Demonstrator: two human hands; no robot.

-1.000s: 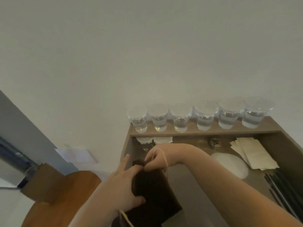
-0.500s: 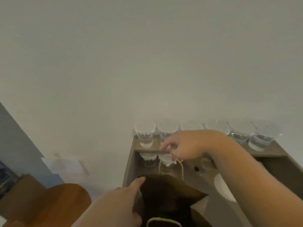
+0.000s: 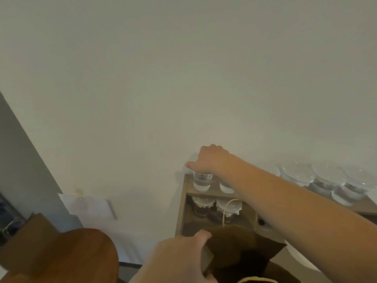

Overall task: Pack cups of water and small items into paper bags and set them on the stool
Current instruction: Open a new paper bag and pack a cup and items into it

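Note:
A dark brown paper bag point(image 3: 242, 250) stands open at the bottom, its string handle rising at the far edge. My left hand point(image 3: 179, 260) grips the bag's left rim and holds it open. My right hand point(image 3: 210, 160) reaches across to the back shelf and closes from above on the rim of the leftmost cup of water point(image 3: 202, 181). A second cup point(image 3: 225, 186) stands right beside it, half hidden by my forearm. More clear cups of water point(image 3: 326, 180) line the shelf to the right. The wooden stool point(image 3: 67, 258) sits at the lower left.
Below the shelf point(image 3: 208, 194) two covered cups point(image 3: 216, 207) stand in a wooden compartment. A white round plate point(image 3: 299, 258) shows at the right under my arm. A brown paper bag point(image 3: 26, 240) rests on the stool's left side. The white wall is close behind the shelf.
My right hand let go of the bag's handle, rose to the shelf and closed on the leftmost cup. The bag now stands open, held by my left hand. The view tilted upward.

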